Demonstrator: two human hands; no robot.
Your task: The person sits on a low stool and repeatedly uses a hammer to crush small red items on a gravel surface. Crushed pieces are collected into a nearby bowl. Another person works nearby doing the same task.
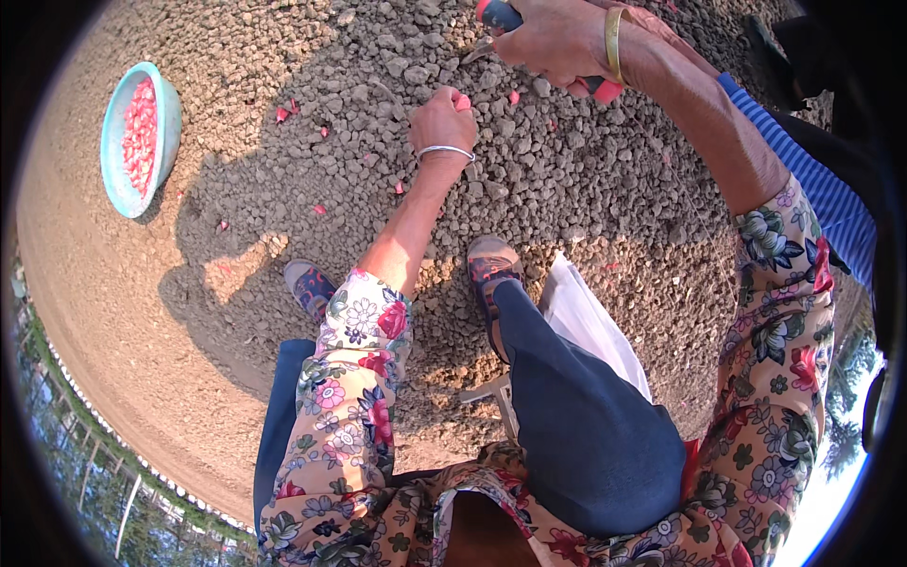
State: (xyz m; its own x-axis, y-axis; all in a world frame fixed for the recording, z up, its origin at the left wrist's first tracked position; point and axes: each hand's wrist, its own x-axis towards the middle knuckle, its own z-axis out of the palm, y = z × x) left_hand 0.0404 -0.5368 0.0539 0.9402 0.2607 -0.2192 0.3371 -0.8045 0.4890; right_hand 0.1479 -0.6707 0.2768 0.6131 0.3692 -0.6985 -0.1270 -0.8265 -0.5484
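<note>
My left hand, with a silver bracelet at the wrist, is low over crumbly soil. Its fingers are closed around a pink-coated clove, which looks like garlic. Up and to the right, my right hand, wearing a gold bangle, grips a hand tool by its red-and-black handle. A narrow metal blade shows beside that hand, against the clods. Another dark handle with a red end sticks out past the fingers; I cannot tell whether it belongs to the same tool. Several pink cloves lie scattered on the soil.
A light-blue basin of pink cloves stands on the soil at left. A white bag lies beside my right leg. Under me is part of a low frame, perhaps a stool. Close on the right is another person's blue striped sleeve.
</note>
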